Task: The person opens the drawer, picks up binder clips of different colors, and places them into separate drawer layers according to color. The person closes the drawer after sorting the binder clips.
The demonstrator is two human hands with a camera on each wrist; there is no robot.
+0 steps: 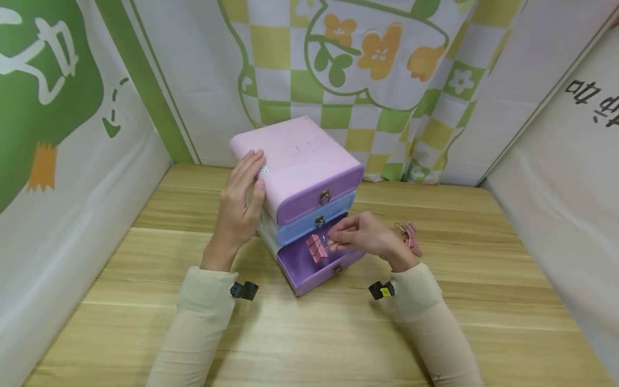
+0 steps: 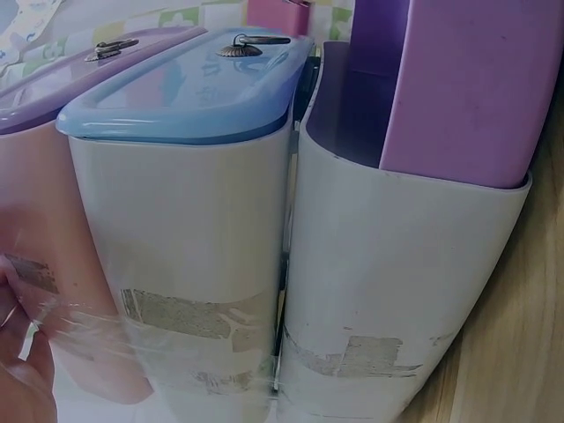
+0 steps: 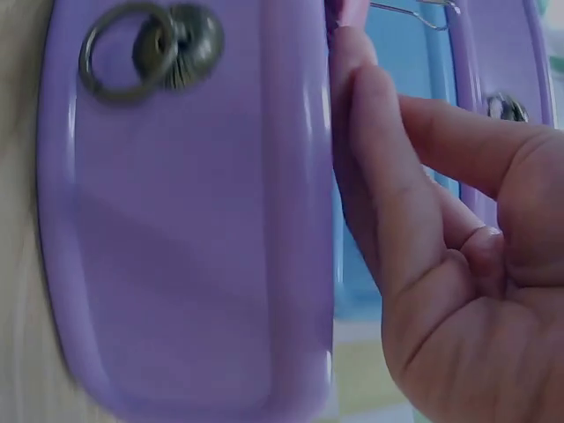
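A small chest of three stacked drawers stands on the table, with a pink top box [image 1: 300, 156], a blue-fronted middle drawer [image 1: 314, 217] and a purple bottom drawer [image 1: 309, 282] pulled out. My left hand [image 1: 239, 199] rests against the left edge of the top box, fingers lying over its rim. Over the open bottom drawer, my right hand [image 1: 360, 236] pinches a pink binder clip [image 1: 316, 249] by its wire handle. In the right wrist view only a bit of the pink clip [image 3: 354, 12] shows above the fingertips.
More pink binder clips [image 1: 411, 237] lie in a small pile on the wooden table [image 1: 483, 301], right of the chest. A checkered curtain [image 1: 338, 113] hangs behind the chest, and printed cloth walls flank the table. Each drawer front has a metal ring pull.
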